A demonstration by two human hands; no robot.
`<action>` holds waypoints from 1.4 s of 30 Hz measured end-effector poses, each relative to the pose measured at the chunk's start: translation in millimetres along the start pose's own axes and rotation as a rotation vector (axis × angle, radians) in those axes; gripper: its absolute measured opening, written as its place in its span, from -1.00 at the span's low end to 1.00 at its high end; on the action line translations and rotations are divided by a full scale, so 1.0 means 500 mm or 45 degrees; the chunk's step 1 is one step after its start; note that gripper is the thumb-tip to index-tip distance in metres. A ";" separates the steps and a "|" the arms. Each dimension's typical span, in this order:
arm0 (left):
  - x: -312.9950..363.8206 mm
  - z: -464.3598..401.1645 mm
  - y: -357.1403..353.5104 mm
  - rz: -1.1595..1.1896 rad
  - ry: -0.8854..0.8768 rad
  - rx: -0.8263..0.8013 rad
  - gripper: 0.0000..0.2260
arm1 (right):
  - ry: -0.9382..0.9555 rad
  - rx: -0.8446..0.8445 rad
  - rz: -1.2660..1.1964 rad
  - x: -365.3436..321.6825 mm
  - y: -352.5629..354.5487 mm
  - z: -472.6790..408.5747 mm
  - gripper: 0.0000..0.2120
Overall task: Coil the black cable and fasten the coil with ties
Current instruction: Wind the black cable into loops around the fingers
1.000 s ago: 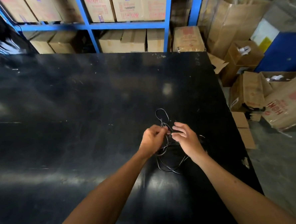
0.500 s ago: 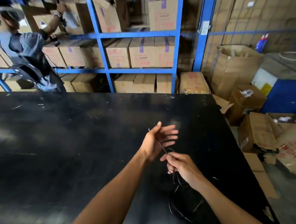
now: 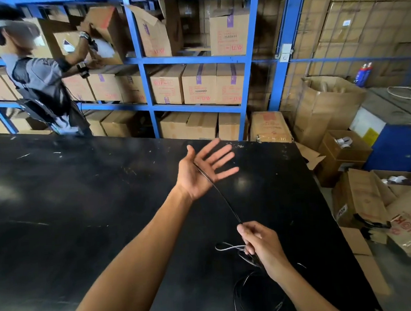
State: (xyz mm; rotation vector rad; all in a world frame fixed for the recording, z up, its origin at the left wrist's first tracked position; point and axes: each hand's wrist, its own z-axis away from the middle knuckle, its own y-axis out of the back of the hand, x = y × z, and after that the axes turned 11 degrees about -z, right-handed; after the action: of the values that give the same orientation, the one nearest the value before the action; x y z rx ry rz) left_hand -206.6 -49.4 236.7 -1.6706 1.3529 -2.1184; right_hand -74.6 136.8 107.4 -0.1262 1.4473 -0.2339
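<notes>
The thin black cable (image 3: 224,202) runs taut in a straight line between my two hands, above the black table (image 3: 82,211). My left hand (image 3: 200,173) is raised palm up with the fingers spread. The cable's end sits in the crook of its thumb and crosses the palm. My right hand (image 3: 260,245) is nearer to me, pinching the cable between thumb and fingers. The rest of the cable hangs from it in loose loops (image 3: 250,296) on the table's near right part. No ties are in view.
The table's right edge (image 3: 322,196) drops to a floor crowded with open cardboard boxes (image 3: 361,198). Beyond the far edge stands a blue shelf rack (image 3: 146,62) full of boxes. A person (image 3: 41,88) at the back left handles a box on it.
My hands have moved apart: the left rose and opened, the right drew back toward me, and the cable stretched straight between them. The camera has tilted up.
</notes>
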 end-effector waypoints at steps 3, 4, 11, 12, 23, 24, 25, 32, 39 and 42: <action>0.037 0.030 -0.021 -0.010 0.035 -0.273 -0.31 | -0.019 0.015 0.030 0.001 0.003 -0.010 -0.85; 0.047 0.041 -0.029 -0.045 0.068 -0.378 -0.32 | -0.027 0.029 0.053 0.000 0.006 -0.015 -0.83; 0.057 0.124 -0.045 -0.815 0.743 -0.637 -0.34 | 0.176 0.237 0.372 -0.108 0.011 -0.096 -0.72; 0.047 0.133 -0.044 -0.958 0.802 -0.555 -0.35 | 0.246 0.269 0.537 -0.137 0.005 -0.110 -0.70; 0.038 0.127 0.012 -0.687 0.434 0.233 -0.36 | 0.493 -0.052 0.736 -0.250 -0.075 -0.065 -0.89; 0.043 0.121 0.009 -0.585 0.360 0.279 -0.35 | 0.424 -0.114 0.627 -0.236 -0.082 -0.048 -0.90; 0.050 0.115 0.005 -0.482 0.277 0.317 -0.36 | 0.345 -0.174 0.528 -0.220 -0.087 -0.033 -0.91; 0.129 0.094 -0.032 -0.066 -0.172 0.183 -0.44 | 0.026 -0.462 0.424 -0.118 -0.083 0.044 -0.67; 0.125 0.111 -0.073 -0.114 -0.067 -0.246 -0.44 | -0.122 -0.446 0.634 -0.101 -0.073 0.017 -0.52; 0.113 0.130 -0.083 -0.224 0.183 -0.512 -0.43 | -0.165 -0.193 0.809 -0.118 -0.053 -0.023 -0.35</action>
State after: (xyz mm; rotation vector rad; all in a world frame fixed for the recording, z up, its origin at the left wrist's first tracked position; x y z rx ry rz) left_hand -157.1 -93.8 305.4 -1.8678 1.8404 -2.2089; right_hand -94.6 125.5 169.1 0.1941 1.3066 0.3973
